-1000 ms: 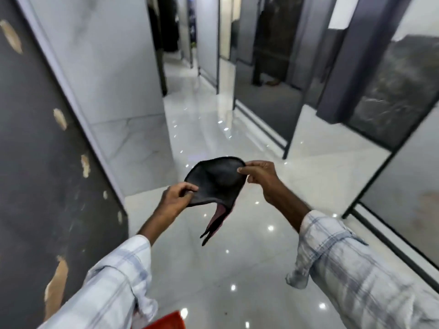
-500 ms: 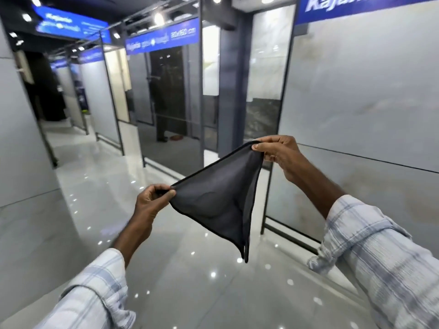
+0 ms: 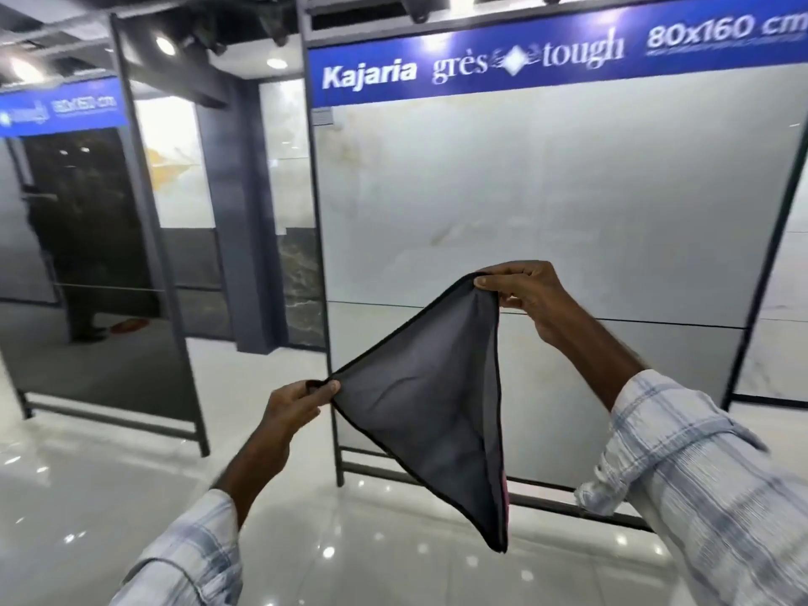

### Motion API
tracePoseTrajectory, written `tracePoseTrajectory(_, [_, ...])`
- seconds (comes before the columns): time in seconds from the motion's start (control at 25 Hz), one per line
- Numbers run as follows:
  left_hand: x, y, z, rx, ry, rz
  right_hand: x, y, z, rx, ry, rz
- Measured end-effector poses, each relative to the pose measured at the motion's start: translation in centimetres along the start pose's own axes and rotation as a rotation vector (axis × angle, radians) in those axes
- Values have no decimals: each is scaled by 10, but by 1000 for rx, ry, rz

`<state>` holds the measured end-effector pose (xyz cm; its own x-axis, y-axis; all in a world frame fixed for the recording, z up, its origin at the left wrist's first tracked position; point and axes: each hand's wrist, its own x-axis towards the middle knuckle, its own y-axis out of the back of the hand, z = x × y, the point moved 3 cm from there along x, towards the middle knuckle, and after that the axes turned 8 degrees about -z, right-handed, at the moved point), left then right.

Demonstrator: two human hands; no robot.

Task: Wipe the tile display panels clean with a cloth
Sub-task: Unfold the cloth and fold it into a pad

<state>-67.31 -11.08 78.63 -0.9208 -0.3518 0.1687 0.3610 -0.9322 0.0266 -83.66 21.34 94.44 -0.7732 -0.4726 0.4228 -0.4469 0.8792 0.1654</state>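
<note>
A dark grey cloth point(image 3: 419, 413) with black edging hangs stretched in a triangle in front of a pale tile display panel point(image 3: 546, 203), not touching it. The left hand point(image 3: 293, 406) pinches the lower corner in a closed grip; the right hand point(image 3: 524, 295) pinches the upper corner the same way. A strip of pink shows along the cloth's right edge, its source unclear. The panel's blue header sign point(image 3: 524, 59) runs off the frame at right. A darker panel point(image 3: 100, 264) stands left, blurred, on the glossy floor point(image 3: 109, 496).
</note>
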Motion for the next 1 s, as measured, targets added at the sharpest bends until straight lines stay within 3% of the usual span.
tracePoseTrajectory(0.16, [66,-90,37,-355,-164,111,8,99,34,-46,-43,97])
tracePoseTrajectory(0.28, [118,-148,70,-349,-293,109,10,160,53,-78,-76,136])
tracePoseTrajectory(0.44, [160,-195,109,-356,-404,75,3,210,55,99,-100,125])
tracePoseTrajectory(0.68, [172,-200,163,-372,-502,-88,-10,209,7,230,44,227])
tracePoseTrajectory(0.84, [155,-183,212,-619,-644,-218,-18,189,-45,453,292,186])
tracePoseTrajectory(0.92, [147,-210,226,-687,-631,-275,-4,155,-57,551,325,129])
tracePoseTrajectory(1.0, [118,-252,229,-608,-504,-395,17,117,-53,450,251,151])
